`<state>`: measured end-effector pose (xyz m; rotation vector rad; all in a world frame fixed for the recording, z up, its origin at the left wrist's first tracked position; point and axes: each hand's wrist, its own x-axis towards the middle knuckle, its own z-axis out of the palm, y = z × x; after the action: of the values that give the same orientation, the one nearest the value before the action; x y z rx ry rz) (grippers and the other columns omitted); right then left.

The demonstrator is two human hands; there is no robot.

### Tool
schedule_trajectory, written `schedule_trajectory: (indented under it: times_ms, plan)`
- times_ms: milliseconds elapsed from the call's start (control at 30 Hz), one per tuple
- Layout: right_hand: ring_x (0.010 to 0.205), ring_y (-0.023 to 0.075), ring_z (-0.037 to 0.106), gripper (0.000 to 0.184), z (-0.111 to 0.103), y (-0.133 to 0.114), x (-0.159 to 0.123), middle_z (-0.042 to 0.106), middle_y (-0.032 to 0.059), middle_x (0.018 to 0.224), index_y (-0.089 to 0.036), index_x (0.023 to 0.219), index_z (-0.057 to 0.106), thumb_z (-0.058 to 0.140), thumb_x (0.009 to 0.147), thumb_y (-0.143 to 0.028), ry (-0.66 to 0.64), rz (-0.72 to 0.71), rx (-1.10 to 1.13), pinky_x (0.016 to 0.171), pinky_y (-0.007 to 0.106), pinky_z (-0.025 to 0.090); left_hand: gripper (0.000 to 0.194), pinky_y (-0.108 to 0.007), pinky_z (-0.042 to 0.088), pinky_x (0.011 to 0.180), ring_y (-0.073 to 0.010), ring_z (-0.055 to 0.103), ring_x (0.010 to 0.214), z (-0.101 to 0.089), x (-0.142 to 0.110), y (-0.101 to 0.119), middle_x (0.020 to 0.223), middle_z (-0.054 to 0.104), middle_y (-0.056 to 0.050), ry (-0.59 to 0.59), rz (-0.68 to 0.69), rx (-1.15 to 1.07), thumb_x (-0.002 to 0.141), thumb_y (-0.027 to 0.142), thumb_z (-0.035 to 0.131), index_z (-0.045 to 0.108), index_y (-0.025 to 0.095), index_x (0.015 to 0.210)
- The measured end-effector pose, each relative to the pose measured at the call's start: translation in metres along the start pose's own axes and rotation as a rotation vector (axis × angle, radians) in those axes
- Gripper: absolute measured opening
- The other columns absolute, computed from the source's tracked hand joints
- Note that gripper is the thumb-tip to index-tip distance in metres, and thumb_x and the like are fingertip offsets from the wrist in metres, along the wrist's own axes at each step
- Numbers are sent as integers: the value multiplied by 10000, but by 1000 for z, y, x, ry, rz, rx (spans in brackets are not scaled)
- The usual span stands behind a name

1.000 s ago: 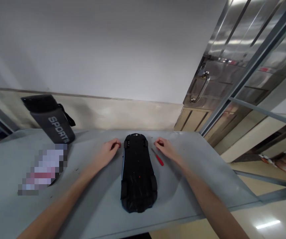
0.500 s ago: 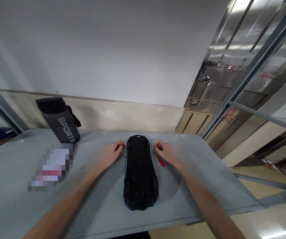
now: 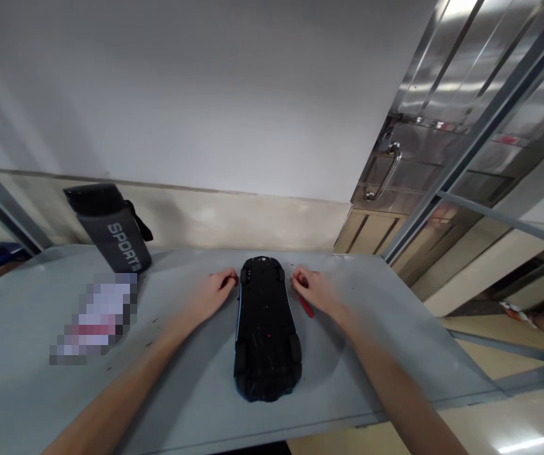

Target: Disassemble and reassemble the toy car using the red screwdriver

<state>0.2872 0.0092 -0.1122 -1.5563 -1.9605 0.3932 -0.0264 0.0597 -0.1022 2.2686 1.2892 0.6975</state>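
A toy car (image 3: 266, 322) lies upside down on the grey table, its black underside and wheels facing up and a blue edge showing along its side. My left hand (image 3: 217, 289) rests beside the car's far left wheel with curled fingers; whether anything is inside them is hidden. On the other side, my right hand (image 3: 313, 289) is closed near the far right wheel, thumb and fingers drawn together, and their contents cannot be made out. Just below those fingers lies a small screwdriver (image 3: 306, 307) with a red handle, its tip covered by the hand.
A dark sports bottle (image 3: 113, 230) with a strap stands at the back left of the table (image 3: 196, 404). In front of it lies a blurred-out flat object (image 3: 94, 322). Behind is a pale wall; a metal frame (image 3: 416, 224) rises on the right.
My right hand has shifted slightly towards the car, covering more of the screwdriver's tip. My left hand sits marginally closer to the car. The view has moved a little.
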Motion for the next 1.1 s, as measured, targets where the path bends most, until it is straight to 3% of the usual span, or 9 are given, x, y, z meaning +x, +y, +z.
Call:
schedule_trajectory:
  times_ms: [267,500,1100]
  plan:
    - [639,156,569,157,1,2,0,610,-41,677,-250,849,546,541,999,-294,2,-14,-11,642,286,363,231,-317,414,702,-215,626,717,-1,-2,8,728,639,-6,-17,-7,17,953,287,398,578,233,818]
    - [633,161,565,170,-1,1,-1,588,-43,661,-253,853,545,520,1010,-314,-9,-36,-12,648,294,369,250,-328,418,730,-227,650,759,-2,-1,10,792,695,-29,-25,-16,24,955,318,396,607,231,855]
    - [620,162,551,163,-6,-4,-3,589,-40,654,-255,854,539,518,1003,-320,-28,-32,-37,653,298,378,249,-315,407,708,-207,613,718,1,-1,8,766,665,-17,-32,0,34,952,325,397,609,227,865]
